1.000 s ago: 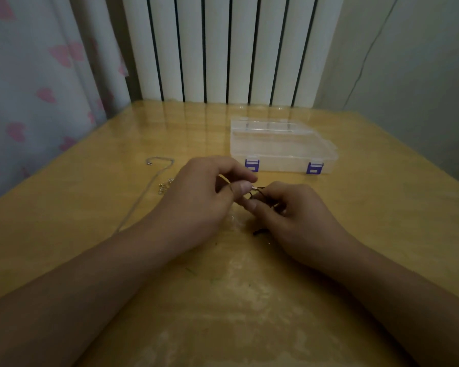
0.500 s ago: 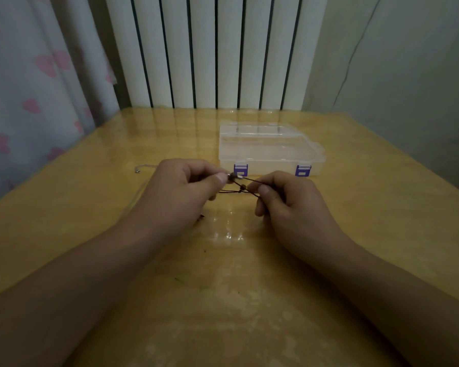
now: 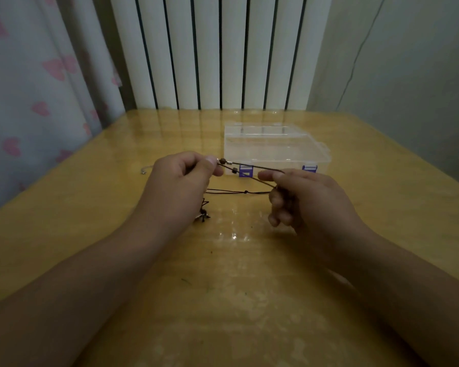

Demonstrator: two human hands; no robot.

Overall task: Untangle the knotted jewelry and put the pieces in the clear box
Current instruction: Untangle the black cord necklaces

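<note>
Two bare hands are in the middle of the frame, above a shiny yellow desk (image 3: 249,287). The left hand (image 3: 180,181) has its fingers curled, and its thumb and first finger pinch one end of a dark cord (image 3: 252,177). Right beside those fingertips, two small dark beads (image 3: 222,161) and a tiny silver bit sit on the cord. The right hand (image 3: 302,197) pinches the other end of the cord between thumb and fingers, and its other fingers are loosely curled below.

The cord runs between the two hands in thin lines. Two lines go from the left hand's fingertips across to the right hand. A lower line runs almost flat between the hands and has a tiny knot (image 3: 246,192) in its middle. Under the left hand, a small dark tangle with a shiny part (image 3: 203,214) hangs down to the desk.

The clear box (image 3: 273,147) sits on the desk just behind the hands, a bit right of the middle. Its lid is shut and it has two purple clasps (image 3: 245,172) on the front. To the left of the left hand, a thin silver chain (image 3: 145,170) peeks out on the desk.

At the top of the frame there is a white radiator (image 3: 223,49). At the upper left hangs a curtain with pink hearts (image 3: 24,88).
</note>
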